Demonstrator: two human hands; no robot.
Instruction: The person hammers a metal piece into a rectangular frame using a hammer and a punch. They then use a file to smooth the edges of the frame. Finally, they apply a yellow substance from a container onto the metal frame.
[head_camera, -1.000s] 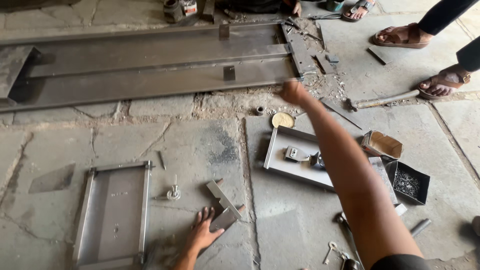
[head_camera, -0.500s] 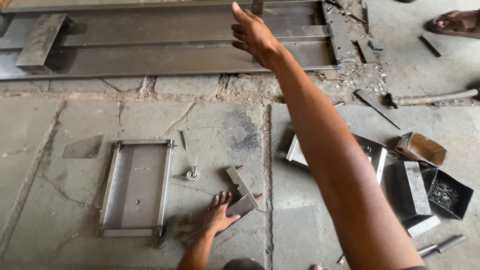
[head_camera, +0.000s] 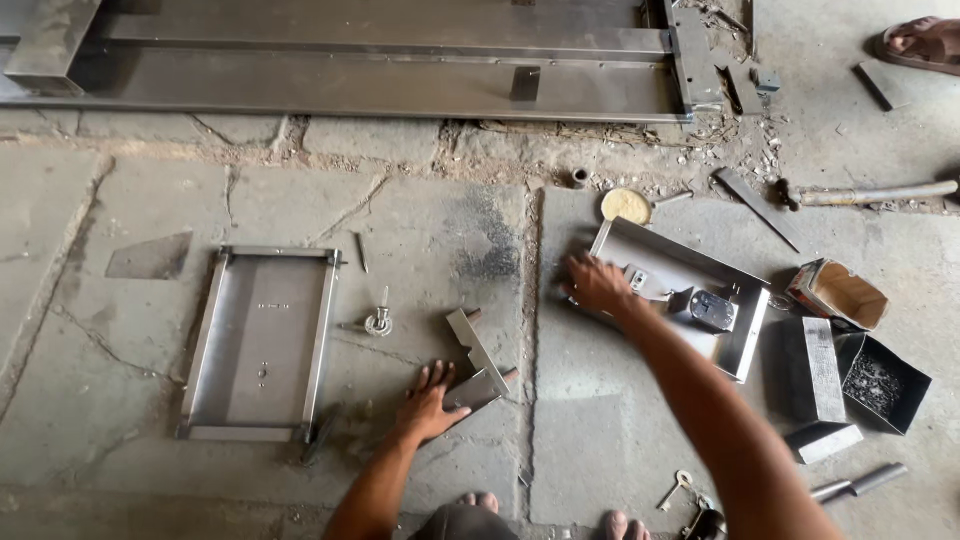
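Observation:
My left hand (head_camera: 432, 402) lies flat on the stone floor, fingers spread, its fingertips against a small bent metal bracket (head_camera: 478, 358). My right hand (head_camera: 594, 283) rests on the near left corner of a shallow steel tray (head_camera: 745, 340) that lies tilted on the floor. Inside the tray sit a lock body (head_camera: 712, 310) and a small metal part (head_camera: 636, 279). Whether the right hand's fingers grip the tray's edge or only touch it is unclear.
A second steel tray frame (head_camera: 262, 342) lies to the left, with a small ringed pin (head_camera: 379, 320) beside it. Long steel channels (head_camera: 380, 85) span the top. Cardboard boxes (head_camera: 838, 294), a black box of screws (head_camera: 880, 380), a hammer (head_camera: 865, 193), keys (head_camera: 677, 489) and another person's sandalled foot (head_camera: 925, 40) lie right.
My right arm has swung back from the long steel channels at the top down to the tilted tray's corner. The view has shifted. My left hand stays by the bracket.

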